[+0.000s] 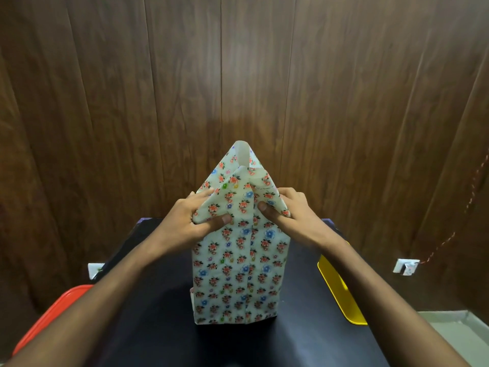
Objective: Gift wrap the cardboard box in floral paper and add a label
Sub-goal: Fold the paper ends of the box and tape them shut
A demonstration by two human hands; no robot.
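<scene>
Both hands, left hand [189,218] and right hand [293,214], pinch folded floral paper [238,274] atop the upright box, apparently creasing it.

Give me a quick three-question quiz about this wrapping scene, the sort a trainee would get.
1. True or false: the wrapped box lies flat on the black table.
2. Which tray sits at the table's right edge? A red, B yellow, C green.
3. What are the left hand and right hand doing?

Key:
1. False; it stands upright.
2. B, the yellow tray; the red tray is on the left.
3. Pinching the side folds of floral paper at the box's top end, where a flap sticks up unfolded.
</scene>
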